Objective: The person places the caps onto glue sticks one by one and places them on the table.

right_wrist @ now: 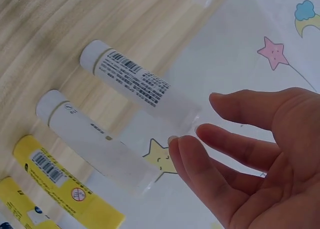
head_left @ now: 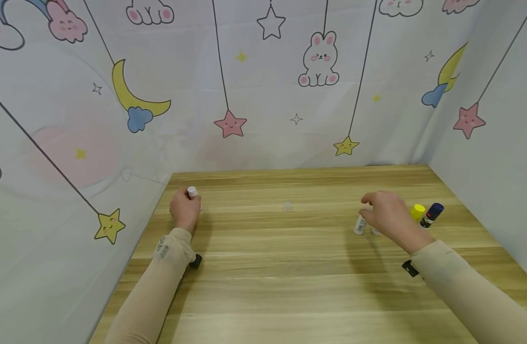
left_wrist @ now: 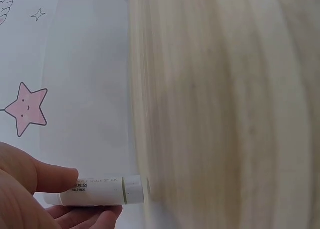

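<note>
My left hand (head_left: pixel 185 209) grips a white glue stick (left_wrist: pixel 102 191) at the far left of the table, thumb on one side and fingers on the other. The stick's lower end is close to the tabletop; whether it touches cannot be told. Over on the right, my right hand (head_left: pixel 388 215) is beside the top of another white glue stick (right_wrist: pixel 142 86), which stands upright. Thumb and fingers are spread around that top, with nothing held between them. A second white glue stick (right_wrist: pixel 95 139) stands beside it, partly hidden by the hand in the head view.
Two yellow glue sticks (right_wrist: pixel 65 184) and a dark blue one (head_left: pixel 433 214) stand to the right of the white pair. A faint round spot (head_left: pixel 287 206) lies mid-table. Patterned cloth (head_left: pixel 263 86) hangs behind and at both sides of the wooden table (head_left: pixel 280 286).
</note>
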### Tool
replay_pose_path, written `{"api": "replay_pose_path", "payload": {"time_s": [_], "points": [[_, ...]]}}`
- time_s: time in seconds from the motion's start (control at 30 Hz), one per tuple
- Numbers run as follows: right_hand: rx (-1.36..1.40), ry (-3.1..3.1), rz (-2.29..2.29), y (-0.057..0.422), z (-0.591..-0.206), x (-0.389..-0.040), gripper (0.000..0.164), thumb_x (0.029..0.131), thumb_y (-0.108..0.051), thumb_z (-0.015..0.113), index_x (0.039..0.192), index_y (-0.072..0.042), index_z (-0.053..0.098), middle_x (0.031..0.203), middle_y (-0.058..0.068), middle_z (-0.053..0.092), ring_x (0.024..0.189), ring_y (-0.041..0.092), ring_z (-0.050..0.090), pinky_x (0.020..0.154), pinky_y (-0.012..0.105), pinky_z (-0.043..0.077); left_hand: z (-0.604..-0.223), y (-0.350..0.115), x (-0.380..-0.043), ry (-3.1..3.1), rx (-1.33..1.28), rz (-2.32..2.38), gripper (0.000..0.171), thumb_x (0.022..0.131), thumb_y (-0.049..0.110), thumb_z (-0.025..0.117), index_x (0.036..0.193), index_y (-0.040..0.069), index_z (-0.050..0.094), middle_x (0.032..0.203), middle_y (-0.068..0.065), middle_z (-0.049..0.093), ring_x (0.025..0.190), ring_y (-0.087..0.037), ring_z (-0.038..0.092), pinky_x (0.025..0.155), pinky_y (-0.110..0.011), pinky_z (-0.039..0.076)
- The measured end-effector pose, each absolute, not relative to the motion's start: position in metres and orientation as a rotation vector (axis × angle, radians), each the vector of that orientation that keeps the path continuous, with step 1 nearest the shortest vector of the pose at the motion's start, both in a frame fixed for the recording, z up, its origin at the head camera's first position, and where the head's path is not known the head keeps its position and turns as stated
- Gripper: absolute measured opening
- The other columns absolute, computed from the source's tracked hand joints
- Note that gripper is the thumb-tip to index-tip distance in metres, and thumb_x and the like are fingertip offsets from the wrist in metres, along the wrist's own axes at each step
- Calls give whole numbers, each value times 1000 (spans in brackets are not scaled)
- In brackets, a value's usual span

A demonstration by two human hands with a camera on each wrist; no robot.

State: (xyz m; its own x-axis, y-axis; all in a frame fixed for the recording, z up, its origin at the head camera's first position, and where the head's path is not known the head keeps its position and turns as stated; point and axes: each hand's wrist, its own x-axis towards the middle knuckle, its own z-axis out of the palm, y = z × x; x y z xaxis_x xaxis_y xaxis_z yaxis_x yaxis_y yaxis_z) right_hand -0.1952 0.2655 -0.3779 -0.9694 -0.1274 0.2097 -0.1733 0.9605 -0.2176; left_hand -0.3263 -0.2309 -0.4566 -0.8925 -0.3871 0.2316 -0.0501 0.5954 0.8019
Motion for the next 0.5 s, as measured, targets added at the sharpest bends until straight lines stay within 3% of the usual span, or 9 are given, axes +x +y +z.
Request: {"api": "replay_pose_path", "payload": {"time_s": [0.5], "points": [[221, -2817, 218, 238, -357, -195, 30, 91, -23, 74, 112, -2, 74, 102, 19, 69, 69, 24, 61, 44, 33, 44, -451, -236, -317, -2426, 296, -1196, 30, 96, 17, 67, 121, 0, 65, 105, -17, 67, 94, -36, 62, 85, -53, 47]]}}
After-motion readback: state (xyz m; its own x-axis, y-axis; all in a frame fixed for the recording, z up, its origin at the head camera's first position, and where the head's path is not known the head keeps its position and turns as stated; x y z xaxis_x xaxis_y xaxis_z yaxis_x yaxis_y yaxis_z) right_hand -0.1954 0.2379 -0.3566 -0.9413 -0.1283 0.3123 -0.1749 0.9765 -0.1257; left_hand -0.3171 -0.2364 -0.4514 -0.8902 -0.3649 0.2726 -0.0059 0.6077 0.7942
